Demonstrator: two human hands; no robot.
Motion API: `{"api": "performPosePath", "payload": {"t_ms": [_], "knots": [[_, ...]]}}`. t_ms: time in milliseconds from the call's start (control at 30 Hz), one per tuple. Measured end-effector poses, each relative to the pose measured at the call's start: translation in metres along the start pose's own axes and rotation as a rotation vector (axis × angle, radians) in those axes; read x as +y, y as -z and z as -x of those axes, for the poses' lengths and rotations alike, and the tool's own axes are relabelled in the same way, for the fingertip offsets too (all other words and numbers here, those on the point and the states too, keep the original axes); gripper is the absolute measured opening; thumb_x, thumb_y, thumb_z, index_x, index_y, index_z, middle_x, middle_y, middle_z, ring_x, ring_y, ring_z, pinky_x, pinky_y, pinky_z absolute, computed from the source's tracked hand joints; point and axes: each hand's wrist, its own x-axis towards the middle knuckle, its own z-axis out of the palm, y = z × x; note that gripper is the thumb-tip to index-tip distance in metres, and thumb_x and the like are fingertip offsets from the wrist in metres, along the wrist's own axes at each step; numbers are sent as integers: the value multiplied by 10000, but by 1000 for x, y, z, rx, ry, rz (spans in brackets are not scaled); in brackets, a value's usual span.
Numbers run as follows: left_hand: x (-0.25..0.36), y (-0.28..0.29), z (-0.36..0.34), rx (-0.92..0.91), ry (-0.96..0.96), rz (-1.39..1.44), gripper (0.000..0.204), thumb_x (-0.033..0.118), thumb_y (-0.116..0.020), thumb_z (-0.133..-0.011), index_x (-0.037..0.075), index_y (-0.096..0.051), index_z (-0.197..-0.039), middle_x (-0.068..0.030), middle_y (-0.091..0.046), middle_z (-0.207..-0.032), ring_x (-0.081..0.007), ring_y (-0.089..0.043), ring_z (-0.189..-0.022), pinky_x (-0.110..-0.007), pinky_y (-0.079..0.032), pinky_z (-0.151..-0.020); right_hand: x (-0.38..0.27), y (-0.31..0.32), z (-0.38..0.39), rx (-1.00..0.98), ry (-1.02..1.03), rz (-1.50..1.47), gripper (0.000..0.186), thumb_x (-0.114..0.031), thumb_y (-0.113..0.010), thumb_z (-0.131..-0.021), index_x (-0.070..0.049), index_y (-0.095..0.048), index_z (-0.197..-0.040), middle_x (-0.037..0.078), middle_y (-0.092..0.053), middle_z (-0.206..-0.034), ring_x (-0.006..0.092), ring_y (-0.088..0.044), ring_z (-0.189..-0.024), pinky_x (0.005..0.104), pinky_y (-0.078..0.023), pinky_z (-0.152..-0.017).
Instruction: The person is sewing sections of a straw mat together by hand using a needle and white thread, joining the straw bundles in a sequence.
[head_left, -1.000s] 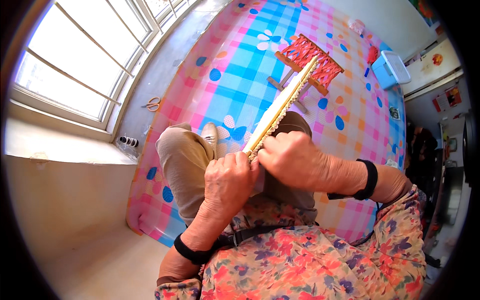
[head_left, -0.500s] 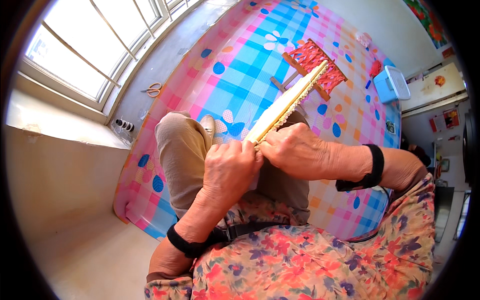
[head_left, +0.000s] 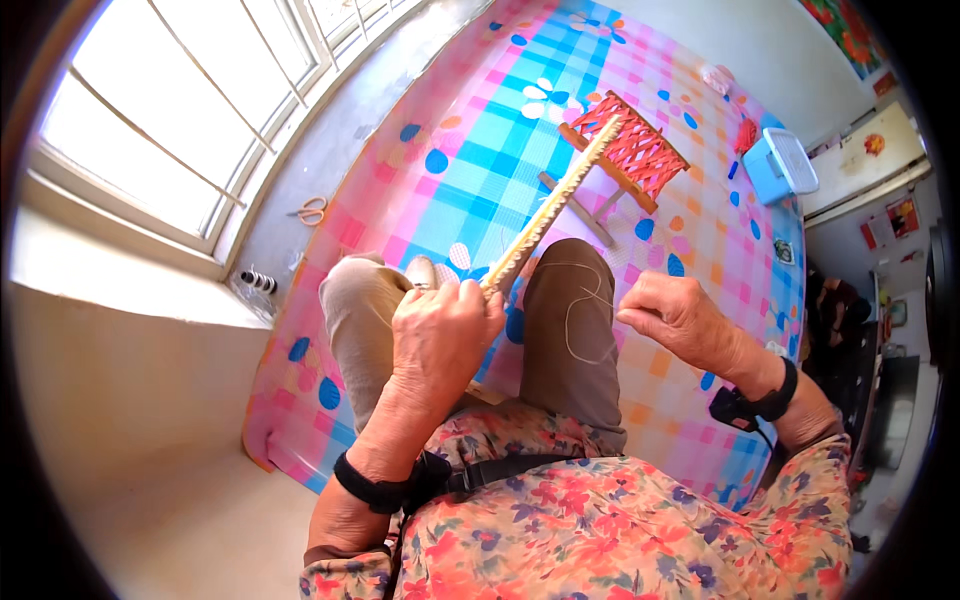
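Observation:
My left hand (head_left: pixel 440 332) is closed around the near end of a long, narrow, pale yellow piece (head_left: pixel 553 208) with a scalloped, trim-like edge. It slants up and away from my fist, seen nearly edge-on; its material is unclear. My right hand (head_left: pixel 685 318) is held off to the right, apart from the piece, thumb and fingers pinched together. A thin pale thread (head_left: pixel 568 335) hangs in a loose loop beside those fingers, above my right knee. Whether a needle is in the pinch is too small to make out.
A small wooden-framed stool with red woven webbing (head_left: pixel 640 140) stands ahead on the checked floral sheet (head_left: pixel 470 130). Scissors (head_left: pixel 312 210) and thread spools (head_left: pixel 258 281) lie on the window ledge at left. A blue lidded box (head_left: pixel 775 165) sits at far right.
My right hand has left the yellow piece and moved right, and a loop of thread now shows. The piece has turned more edge-on, still in my left hand.

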Motion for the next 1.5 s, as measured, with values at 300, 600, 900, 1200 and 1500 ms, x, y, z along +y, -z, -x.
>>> {"api": "performPosePath", "payload": {"t_ms": [300,600,900,1200,1500], "knots": [[-22,26,-5,-293,306,150,318,362,-559,-951,45,-585,-964,-185,-655,-833,-410,-639,-785,-480,-496,-701,-2,-42,-20,276,-23,-444,73,-52,-647,-879,-16,-648,-943,107,-594,-826,244,-593,-725,329,-476,-654],[-10,30,-15,-347,311,250,220,228,-628,-912,37,-611,-1021,-202,-659,-848,-390,-644,-803,-450,-492,-687,12,-86,-61,344,137,-492,81,-116,-641,-874,-36,-637,-868,116,-565,-831,306,-574,-860,404,-473,-758],[-14,53,-19,-298,431,271,195,181,-634,-915,13,-621,-1014,-204,-648,-796,-359,-637,-717,-390,-496,-656,1,-88,-96,343,183,-518,88,-120,-649,-866,-42,-650,-906,124,-580,-845,321,-586,-859,414,-481,-752],[-33,81,-3,-140,650,472,207,159,-605,-962,-25,-629,-1055,-25,-645,-864,-64,-533,-812,-241,-465,-743,-25,-102,-119,312,321,-540,175,-117,-630,-881,-69,-671,-1045,127,-569,-854,330,-589,-834,413,-487,-730],[-58,37,1,-132,679,522,238,224,-607,-961,6,-632,-1055,-115,-645,-773,-106,-547,-712,-300,-481,-679,-13,-122,-147,306,298,-435,179,-133,-612,-898,-84,-675,-1058,127,-580,-849,337,-616,-805,417,-515,-707]]}}
